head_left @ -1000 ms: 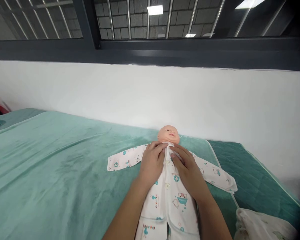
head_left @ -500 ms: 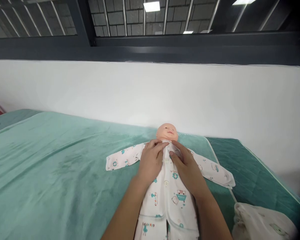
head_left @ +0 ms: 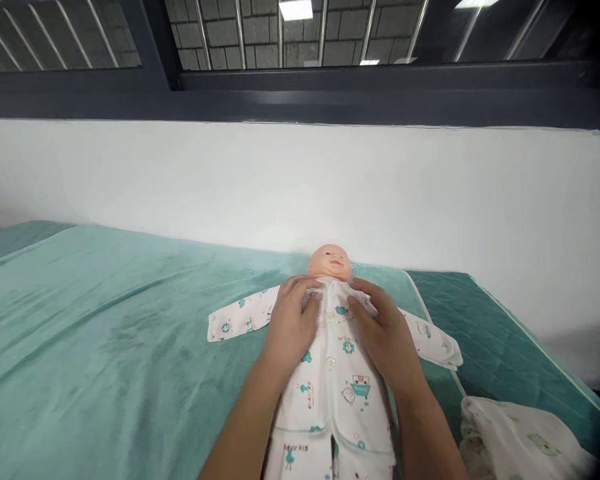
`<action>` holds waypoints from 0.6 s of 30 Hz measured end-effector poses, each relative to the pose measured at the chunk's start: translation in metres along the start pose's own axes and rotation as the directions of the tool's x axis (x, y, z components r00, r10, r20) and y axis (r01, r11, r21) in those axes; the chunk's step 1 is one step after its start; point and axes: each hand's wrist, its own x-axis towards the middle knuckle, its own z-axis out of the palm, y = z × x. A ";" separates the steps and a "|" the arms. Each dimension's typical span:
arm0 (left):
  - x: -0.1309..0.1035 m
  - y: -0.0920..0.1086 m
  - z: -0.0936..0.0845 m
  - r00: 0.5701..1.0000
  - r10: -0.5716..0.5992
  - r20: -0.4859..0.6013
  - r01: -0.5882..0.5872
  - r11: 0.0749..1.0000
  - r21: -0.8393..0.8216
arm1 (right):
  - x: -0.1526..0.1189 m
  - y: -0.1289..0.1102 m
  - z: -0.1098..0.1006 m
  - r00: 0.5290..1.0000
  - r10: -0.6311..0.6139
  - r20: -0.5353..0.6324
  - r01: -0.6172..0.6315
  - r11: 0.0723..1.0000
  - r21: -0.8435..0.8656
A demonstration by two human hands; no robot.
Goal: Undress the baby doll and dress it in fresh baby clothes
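A baby doll (head_left: 329,261) lies face up, dressed in a white printed jacket (head_left: 347,373) with buttons down the front. Both sleeves spread out to the sides. White printed trousers (head_left: 296,460) show below the hem. On the image-left side of the chest rests my left hand (head_left: 293,320), its thumb and fingers apart near the collar. My right hand (head_left: 383,327) touches the opposite shoulder, thumb and fingertips also apart. Neither hand grips the cloth.
Green sheets (head_left: 105,347) cover the bed, with a darker quilted one (head_left: 480,327) on the right. A folded white printed cloth (head_left: 520,437) lies at the lower right. Behind the bed stands a white wall (head_left: 280,187) below a dark window frame (head_left: 355,97).
My hands have moved apart from the collar's middle toward the two shoulders, uncovering more of the upper front. The view has shifted slightly.
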 end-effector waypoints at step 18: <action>-0.014 0.008 -0.017 0.943 -0.161 0.290 0.220 0.958 -0.183 | -0.007 -0.013 0.002 0.979 -0.018 0.204 0.036 0.996 -0.086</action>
